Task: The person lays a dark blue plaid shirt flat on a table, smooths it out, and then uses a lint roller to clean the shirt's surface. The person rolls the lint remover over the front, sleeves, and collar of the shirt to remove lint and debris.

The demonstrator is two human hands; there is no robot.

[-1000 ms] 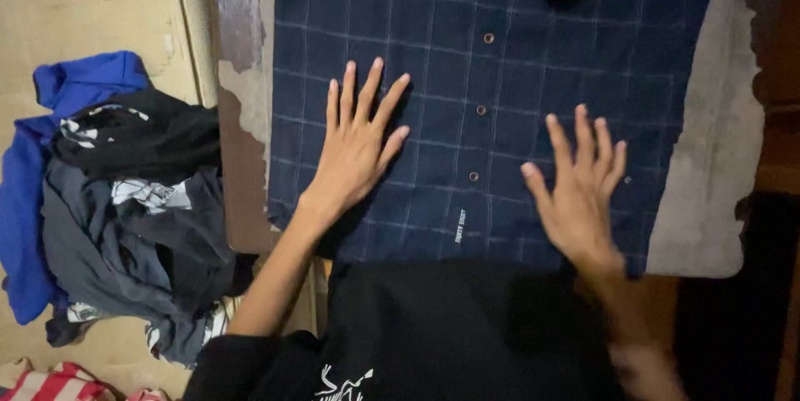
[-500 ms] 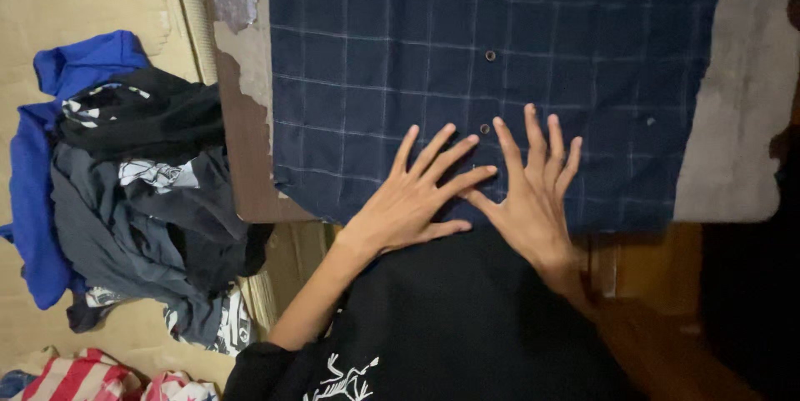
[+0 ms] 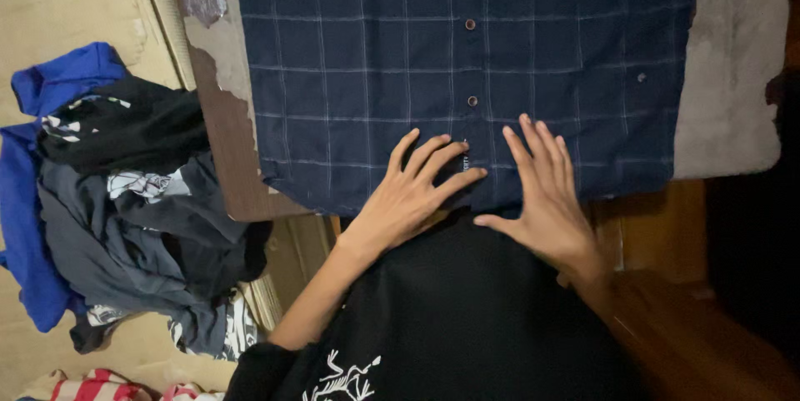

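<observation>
**Both hands flat on the hem of a checked shirt**

A navy shirt with a thin pale check lies spread over the tabletop, buttoned front facing up, its near hem running along the edge closest to the person. It covers most of the surface; its upper part is cut off by the top of the frame, so collar and sleeves cannot be seen. No box, basket or other container shows in the view.

The tabletop is bare only in a worn grey strip on the right and a peeling brown strip on the left. On the floor to the left, well apart from the shirt, sits a pile of clothes: a blue garment at the outside, black and grey ones heaped over it, some with white print. The separate pieces are hard to tell apart. A red-and-white striped cloth peeks in at the bottom left corner, mostly cut off.

The left hand rests palm down on the shirt's hem, its fingers spread and holding nothing. The right hand lies just beside it, also flat on the hem, fingers close together with the thumb stretched out toward the left hand. The person's black top hides the near edge of the tabletop beneath the wrists.
</observation>
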